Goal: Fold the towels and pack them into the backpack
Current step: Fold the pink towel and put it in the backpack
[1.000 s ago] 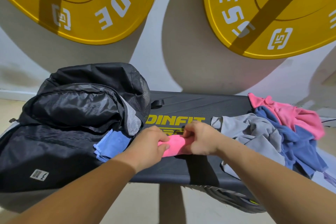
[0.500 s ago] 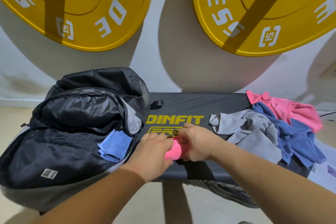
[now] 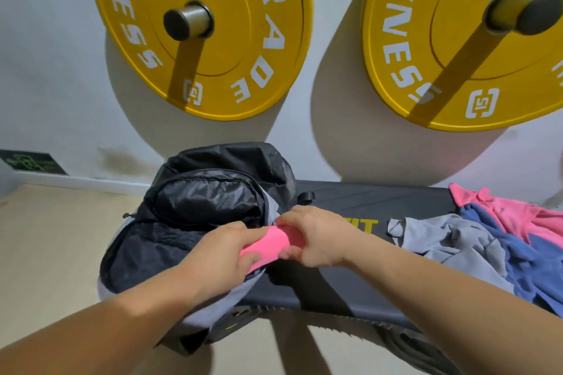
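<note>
1. Centrally, a folded pink towel [image 3: 268,245] sits at the mouth of the black backpack [image 3: 195,207], left of centre.
2. The left hand [image 3: 225,256] and right hand [image 3: 316,236] both have fingers clamped on it.
3. The bench [image 3: 380,198] carries the backpack; loose towels [image 3: 487,240] lie at its right.

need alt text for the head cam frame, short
Both hands, left and right, hold a folded pink towel at the opening of a black backpack lying on a dark bench. Unfolded grey, blue and pink towels are piled at the right; two yellow weight plates hang on the wall behind.
</note>
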Motion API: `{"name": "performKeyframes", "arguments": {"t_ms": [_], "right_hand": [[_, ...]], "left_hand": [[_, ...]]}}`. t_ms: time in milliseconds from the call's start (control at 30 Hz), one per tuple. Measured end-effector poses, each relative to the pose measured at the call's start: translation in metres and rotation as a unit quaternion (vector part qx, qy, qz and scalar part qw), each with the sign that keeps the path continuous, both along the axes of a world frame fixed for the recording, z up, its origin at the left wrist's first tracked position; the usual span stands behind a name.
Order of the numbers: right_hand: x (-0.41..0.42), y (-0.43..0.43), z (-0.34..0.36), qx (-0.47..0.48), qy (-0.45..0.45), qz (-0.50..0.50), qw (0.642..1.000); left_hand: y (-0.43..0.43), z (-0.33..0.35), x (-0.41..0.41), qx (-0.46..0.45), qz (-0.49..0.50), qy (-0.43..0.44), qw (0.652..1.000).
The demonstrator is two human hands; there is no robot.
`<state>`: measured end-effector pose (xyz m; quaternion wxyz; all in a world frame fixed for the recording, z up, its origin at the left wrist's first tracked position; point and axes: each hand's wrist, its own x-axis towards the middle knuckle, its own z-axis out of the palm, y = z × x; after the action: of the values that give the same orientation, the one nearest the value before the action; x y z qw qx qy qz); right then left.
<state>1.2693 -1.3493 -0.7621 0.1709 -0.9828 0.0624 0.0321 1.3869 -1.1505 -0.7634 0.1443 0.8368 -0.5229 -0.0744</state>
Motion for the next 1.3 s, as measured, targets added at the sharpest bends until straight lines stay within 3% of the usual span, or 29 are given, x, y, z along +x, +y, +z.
{"name": "performKeyframes", "arguments": {"t_ms": [133, 233, 300, 400, 567, 867, 1067, 1200, 1300], "right_hand": [[0.019, 0.027, 0.006, 0.048, -0.053, -0.021, 0.997], [0.035, 0.033, 0.006, -0.099, -0.178, -0.01, 0.979], [0.049, 0.036, 0.008, -0.153, -0.213, 0.032, 0.965], [0.068, 0.045, 0.002, -0.205, -0.169, 0.076, 0.961], [0.09, 0.044, -0.029, -0.246, -0.022, 0.002, 0.969], [0.12, 0.046, -0.028, -0.312, -0.008, -0.001, 0.95], [0.132, 0.036, -0.012, -0.257, -0.11, -0.063, 0.958], [0.128, 0.042, -0.008, -0.212, -0.16, -0.085, 0.96], [0.127, 0.043, -0.005, -0.15, -0.168, -0.081, 0.971]], "left_hand": [[0.053, 0.008, 0.028, -0.015, 0.085, 0.035, 0.996], [0.086, 0.005, 0.047, 0.007, 0.158, 0.063, 0.985], [0.101, -0.002, 0.058, 0.02, 0.23, 0.067, 0.971], [0.102, -0.017, 0.068, 0.017, 0.278, 0.092, 0.956], [0.079, -0.045, 0.073, 0.021, 0.265, 0.121, 0.956], [0.067, -0.059, 0.077, 0.027, 0.27, 0.131, 0.954], [0.065, -0.05, 0.072, 0.062, 0.185, 0.103, 0.975], [0.049, -0.05, 0.071, 0.007, 0.189, 0.124, 0.974], [0.033, -0.05, 0.073, -0.06, 0.224, 0.197, 0.953]]}}
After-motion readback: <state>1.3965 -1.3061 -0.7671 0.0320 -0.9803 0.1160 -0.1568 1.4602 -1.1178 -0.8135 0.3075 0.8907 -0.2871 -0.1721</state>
